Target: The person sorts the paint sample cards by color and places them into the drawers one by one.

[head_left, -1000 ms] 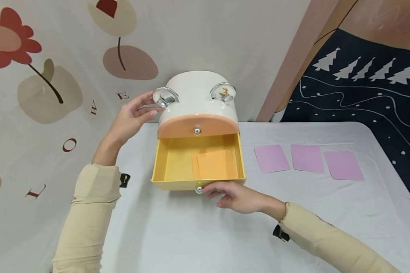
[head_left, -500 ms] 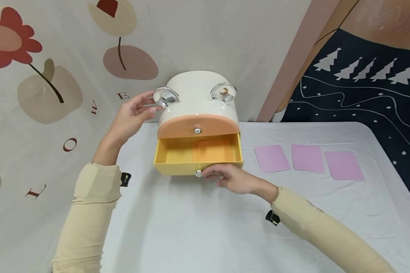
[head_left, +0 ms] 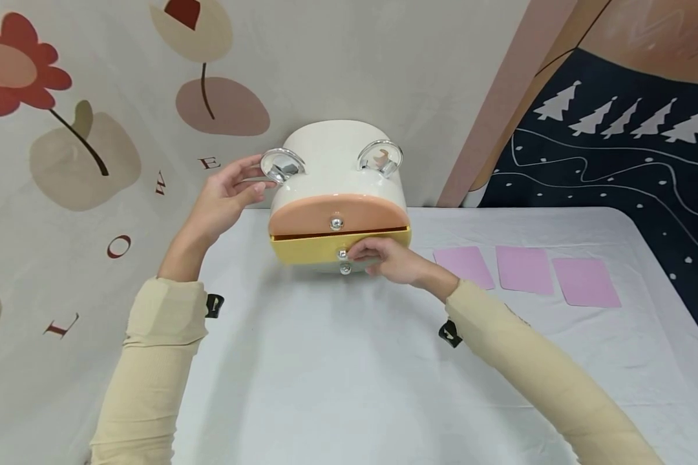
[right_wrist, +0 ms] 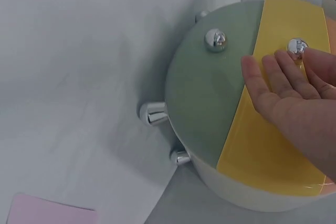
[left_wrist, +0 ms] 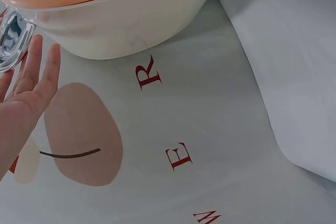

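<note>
A rounded white drawer box (head_left: 337, 145) stands at the table's back edge, with two silver mirror-like ears on top. My left hand (head_left: 218, 200) is at the left ear (head_left: 280, 165), fingers reaching behind its rim and thumb beside it; the left wrist view shows those fingers fairly straight. Below the peach top drawer (head_left: 299, 216), the yellow drawer (head_left: 308, 248) sits nearly flush, a thin dark gap along its top edge. At its silver knob (right_wrist: 297, 47), my right hand (head_left: 392, 259) pinches with thumb and fingertips. Beneath is the green bottom drawer (right_wrist: 210, 87) with its own knob.
Three pink cards (head_left: 523, 269) lie in a row on the white-covered table (head_left: 326, 381), right of the box. Behind stands a pale flower-printed wall (head_left: 326, 58); a dark cloth with white trees (head_left: 616, 148) hangs at the right. Silver feet (right_wrist: 153, 114) support the box.
The yellow drawer has slid back into the box with my right hand at its knob, hiding the orange cards inside. The green drawer's knob has come into view. My left hand stays put.
</note>
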Available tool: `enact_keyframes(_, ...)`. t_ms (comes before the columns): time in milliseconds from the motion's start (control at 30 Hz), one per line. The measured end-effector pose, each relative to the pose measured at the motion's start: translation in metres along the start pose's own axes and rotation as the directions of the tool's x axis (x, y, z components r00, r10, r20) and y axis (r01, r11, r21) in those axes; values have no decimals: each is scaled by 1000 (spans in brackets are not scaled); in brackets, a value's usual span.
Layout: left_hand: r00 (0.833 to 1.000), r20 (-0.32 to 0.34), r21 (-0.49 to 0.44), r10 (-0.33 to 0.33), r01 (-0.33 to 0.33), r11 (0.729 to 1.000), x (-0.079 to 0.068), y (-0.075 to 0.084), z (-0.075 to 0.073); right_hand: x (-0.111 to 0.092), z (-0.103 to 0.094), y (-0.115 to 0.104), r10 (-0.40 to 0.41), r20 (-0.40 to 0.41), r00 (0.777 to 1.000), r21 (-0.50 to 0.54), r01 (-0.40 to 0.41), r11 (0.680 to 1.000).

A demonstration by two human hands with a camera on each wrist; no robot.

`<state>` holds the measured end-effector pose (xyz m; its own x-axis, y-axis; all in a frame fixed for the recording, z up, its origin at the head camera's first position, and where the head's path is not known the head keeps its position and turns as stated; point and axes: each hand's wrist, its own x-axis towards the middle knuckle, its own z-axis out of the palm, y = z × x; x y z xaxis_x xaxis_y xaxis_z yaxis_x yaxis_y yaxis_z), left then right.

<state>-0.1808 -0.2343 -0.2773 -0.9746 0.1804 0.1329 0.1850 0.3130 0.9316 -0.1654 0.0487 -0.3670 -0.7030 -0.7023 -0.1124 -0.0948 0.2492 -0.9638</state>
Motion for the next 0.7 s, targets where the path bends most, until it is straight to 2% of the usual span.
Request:
enact_keyframes(233,1000,-3,-26,1,-1,1000,0,-1,0,8,-3,0,18,-61,998,11,-18,1000)
enact_keyframes(367,1000,-7,-36,-3,3,999,-1,-1,0,7,2,9,28,-82,996,31,-26,999)
enact_keyframes(700,1000,-2,-12,-18,18,1000,-1,-1,1,10,20,41,188,-46,981,51,-186,981)
